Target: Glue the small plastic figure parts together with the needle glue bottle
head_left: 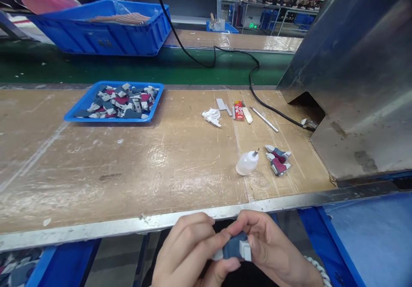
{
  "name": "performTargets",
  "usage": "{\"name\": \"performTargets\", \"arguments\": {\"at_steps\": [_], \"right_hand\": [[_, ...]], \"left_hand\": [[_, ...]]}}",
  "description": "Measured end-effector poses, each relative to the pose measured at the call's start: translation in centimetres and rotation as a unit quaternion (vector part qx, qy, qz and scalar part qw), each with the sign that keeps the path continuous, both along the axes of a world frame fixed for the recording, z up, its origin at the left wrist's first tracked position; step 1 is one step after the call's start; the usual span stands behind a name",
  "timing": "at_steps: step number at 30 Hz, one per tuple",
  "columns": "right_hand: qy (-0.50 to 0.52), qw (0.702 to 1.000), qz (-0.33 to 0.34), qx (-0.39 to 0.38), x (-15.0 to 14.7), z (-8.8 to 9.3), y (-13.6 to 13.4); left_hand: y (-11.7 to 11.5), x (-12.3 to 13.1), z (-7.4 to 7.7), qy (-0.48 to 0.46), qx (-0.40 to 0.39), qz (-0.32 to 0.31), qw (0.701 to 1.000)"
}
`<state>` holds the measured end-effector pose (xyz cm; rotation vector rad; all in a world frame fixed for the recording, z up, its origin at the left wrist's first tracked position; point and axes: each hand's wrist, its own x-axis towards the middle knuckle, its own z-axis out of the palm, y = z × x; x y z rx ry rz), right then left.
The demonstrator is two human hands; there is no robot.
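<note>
A small grey-blue and white plastic part is held between my two hands, in front of the table's edge. My left hand pinches its left end between thumb and fingers. At its right end, my right hand grips around the white block with thumb and forefinger. The part's underside is hidden by my fingers. On the table beyond lie similar grey, white and maroon parts, beside a small translucent squeeze bottle with a thin metal tip.
A blue tray heaped with like parts stands left. Crumpled tissue, a red packet and a silver pen-like stick lie right of centre. A black cable runs to the metal housing. A large blue crate sits behind.
</note>
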<state>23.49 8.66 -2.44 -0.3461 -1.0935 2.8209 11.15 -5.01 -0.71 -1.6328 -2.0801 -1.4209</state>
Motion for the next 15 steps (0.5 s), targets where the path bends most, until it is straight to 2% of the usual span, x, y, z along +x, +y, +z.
{"name": "performTargets", "arguments": {"at_steps": [2,4,7,9,11,13,15], "right_hand": [[-0.041,0.995,-0.017,0.090,-0.1,0.6,0.6],[-0.119,0.966,-0.082,0.213,-0.1,1.2,1.6],[-0.207,0.871,-0.245,0.372,-0.1,1.2,3.5],[-0.229,0.803,-0.313,0.452,-0.4,0.8,4.7],[-0.232,0.749,-0.313,0.536,-1.3,0.4,5.6],[-0.227,0.705,-0.278,0.612,-2.3,0.4,6.1],[-0.222,0.686,-0.238,0.651,-3.3,0.5,6.2]], "left_hand": [[0.1,-1.1,0.0,-0.016,-0.026,-0.019,0.999],[0.3,-2.4,-0.2,-0.025,-0.044,-0.009,0.999],[0.8,-3.9,-0.7,-0.009,-0.084,0.034,0.996],[1.2,-4.6,-1.1,0.010,-0.112,0.043,0.993],[1.6,-5.0,-1.4,0.025,-0.134,0.044,0.990],[1.9,-5.1,-1.8,0.036,-0.141,0.058,0.988],[2.2,-5.0,-2.0,0.042,-0.131,0.070,0.988]]}}
